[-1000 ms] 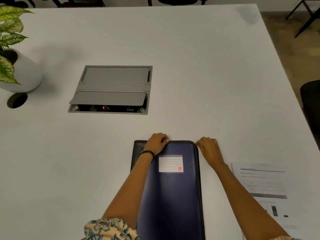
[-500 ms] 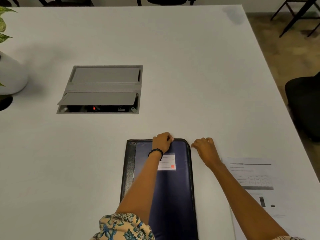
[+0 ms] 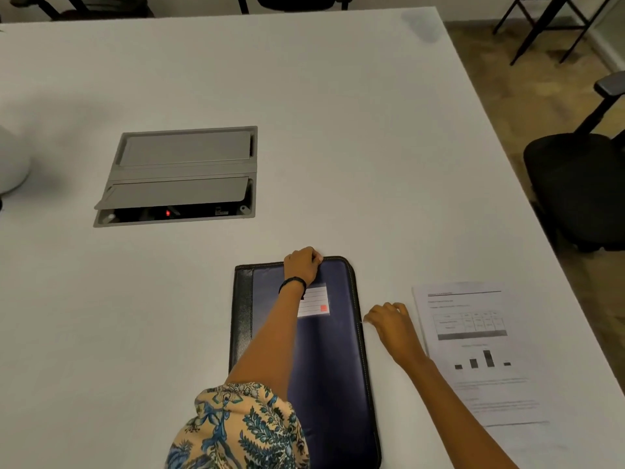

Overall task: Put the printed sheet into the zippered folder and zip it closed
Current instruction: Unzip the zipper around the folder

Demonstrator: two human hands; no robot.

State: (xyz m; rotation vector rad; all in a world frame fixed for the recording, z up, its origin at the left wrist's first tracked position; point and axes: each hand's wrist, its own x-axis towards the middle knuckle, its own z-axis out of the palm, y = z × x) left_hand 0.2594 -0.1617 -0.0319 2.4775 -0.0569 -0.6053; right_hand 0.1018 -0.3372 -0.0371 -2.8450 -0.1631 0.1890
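Observation:
A dark blue zippered folder (image 3: 333,367) with a black spine and a white label lies closed on the white table, in front of me. My left hand (image 3: 302,265) curls over its far edge and holds it down. My right hand (image 3: 392,324) is at the folder's right edge, about a third of the way down, fingers pinched together at the zipper track; the pull itself is too small to make out. The printed sheet (image 3: 480,353), with a table and a bar chart, lies flat on the table just right of my right hand.
A grey cable box (image 3: 182,174) with its near flap raised is set into the table at the far left. A white pot (image 3: 10,164) shows at the left border. The table's right edge runs diagonally past a black office chair (image 3: 581,184).
My right hand has slid from the folder's far right corner down along its right edge toward me. The left hand stays on the far edge. The view has shifted right.

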